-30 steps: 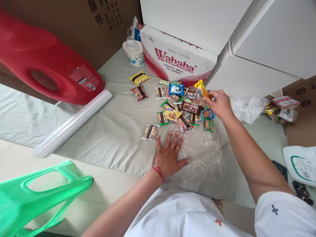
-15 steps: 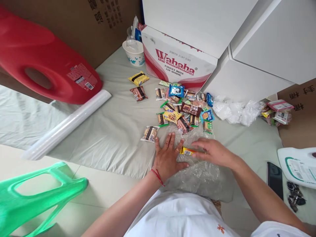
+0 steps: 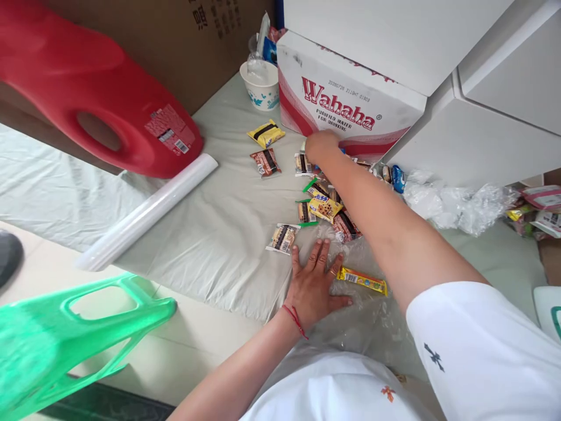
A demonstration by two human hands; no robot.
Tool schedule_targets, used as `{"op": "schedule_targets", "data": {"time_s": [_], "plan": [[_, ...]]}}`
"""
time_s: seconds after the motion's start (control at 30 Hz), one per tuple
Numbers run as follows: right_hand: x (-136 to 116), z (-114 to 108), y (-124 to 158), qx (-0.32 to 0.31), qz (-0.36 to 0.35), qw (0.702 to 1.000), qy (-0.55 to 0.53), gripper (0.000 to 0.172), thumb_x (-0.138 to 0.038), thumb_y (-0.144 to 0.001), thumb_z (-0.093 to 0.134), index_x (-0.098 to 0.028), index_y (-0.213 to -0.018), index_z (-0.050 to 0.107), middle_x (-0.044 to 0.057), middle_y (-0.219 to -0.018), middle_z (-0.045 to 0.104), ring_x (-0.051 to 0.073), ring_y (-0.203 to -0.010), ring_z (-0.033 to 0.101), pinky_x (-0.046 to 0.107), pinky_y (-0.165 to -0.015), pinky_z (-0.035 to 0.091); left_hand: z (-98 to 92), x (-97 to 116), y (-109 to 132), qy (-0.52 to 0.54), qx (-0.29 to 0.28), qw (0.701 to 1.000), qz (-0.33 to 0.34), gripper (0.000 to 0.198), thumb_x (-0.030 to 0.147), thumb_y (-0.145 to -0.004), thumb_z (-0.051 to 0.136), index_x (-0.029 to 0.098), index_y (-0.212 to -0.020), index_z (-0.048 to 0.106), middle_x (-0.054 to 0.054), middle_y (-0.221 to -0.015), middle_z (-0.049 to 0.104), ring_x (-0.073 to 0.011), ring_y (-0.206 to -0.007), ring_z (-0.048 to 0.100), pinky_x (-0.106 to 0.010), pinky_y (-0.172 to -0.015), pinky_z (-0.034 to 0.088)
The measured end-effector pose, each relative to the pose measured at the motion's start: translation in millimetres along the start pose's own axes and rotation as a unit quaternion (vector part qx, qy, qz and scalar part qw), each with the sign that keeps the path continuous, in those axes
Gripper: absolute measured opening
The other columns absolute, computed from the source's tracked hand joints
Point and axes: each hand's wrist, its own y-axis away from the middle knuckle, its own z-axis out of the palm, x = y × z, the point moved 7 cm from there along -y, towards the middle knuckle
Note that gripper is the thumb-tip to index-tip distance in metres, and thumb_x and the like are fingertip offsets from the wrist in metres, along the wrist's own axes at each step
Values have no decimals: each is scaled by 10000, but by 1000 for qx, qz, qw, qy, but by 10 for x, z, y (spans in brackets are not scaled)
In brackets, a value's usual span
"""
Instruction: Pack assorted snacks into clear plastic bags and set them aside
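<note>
My left hand (image 3: 313, 286) lies flat with its fingers spread on a clear plastic bag (image 3: 368, 318). By its index finger and thumb, a yellow stick-shaped snack packet (image 3: 363, 280) lies on the plastic. My right hand (image 3: 323, 146) reaches to the back of the snack pile, close to the front of the Wahaha carton (image 3: 337, 108). Its fingers point down and are mostly hidden, so any hold cannot be seen. Around it are small wrapped biscuits, among them a striped biscuit pack (image 3: 302, 164) and a yellow cookie packet (image 3: 325, 206). My right forearm covers part of the pile.
Yellow (image 3: 266, 134) and brown (image 3: 265, 162) packets lie left of the pile. A paper cup (image 3: 262, 88) stands beside the carton. At left are a red jug (image 3: 144, 117), a white roll (image 3: 149, 213) and a green stool (image 3: 87, 333). Crumpled plastic (image 3: 460, 202) lies at right.
My right hand has left the yellow stick packet on the plastic and moved forward to the pile's back. My left hand stays flat. The view has shifted slightly.
</note>
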Motion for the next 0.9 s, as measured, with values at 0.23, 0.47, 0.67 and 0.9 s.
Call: {"op": "schedule_targets", "data": {"time_s": [0.23, 0.47, 0.67, 0.9], "plan": [[399, -371, 364, 144, -33, 979, -141, 421, -452, -974, 594, -103, -1200, 662, 177, -1246, 609, 323, -1193, 564, 490, -998, 482, -21, -9, -3, 10, 2, 1000, 0, 968, 869, -783, 518, 323, -1575, 412, -146, -1712, 216, -408, -1578, 182, -742, -1223, -16], [1129, -915, 1982, 171, -97, 912, -359, 426, -523, -1085, 337, -170, -1271, 488, 33, -876, 663, 123, -726, 621, 284, -711, 475, -33, 7, 4, -5, 17, 1000, 11, 974, 867, -789, 516, 290, -1569, 427, -165, -1713, 196, -418, -1569, 203, -765, -1205, -4], [828, 29, 3105, -7, -235, 934, -269, 276, -376, -1034, 524, -175, -1199, 614, 96, -1018, 675, 234, -912, 652, 368, -800, 537, -42, 25, 2, -31, 41, 999, 13, 969, 866, -786, 524, 250, -1533, 485, -158, -1695, 265, -429, -1557, 231, -768, -1208, 40], [600, 614, 3743, -5, -173, 974, -147, 597, -216, -930, 654, -154, -1488, 452, 164, -1401, 564, 342, -1222, 500, 512, -1029, 484, -62, 42, 5, -27, 48, 998, 21, 794, 804, -786, 615, 207, -1304, 693, -162, -1700, 229, -449, -1524, 303, -807, -1187, 75]]}}
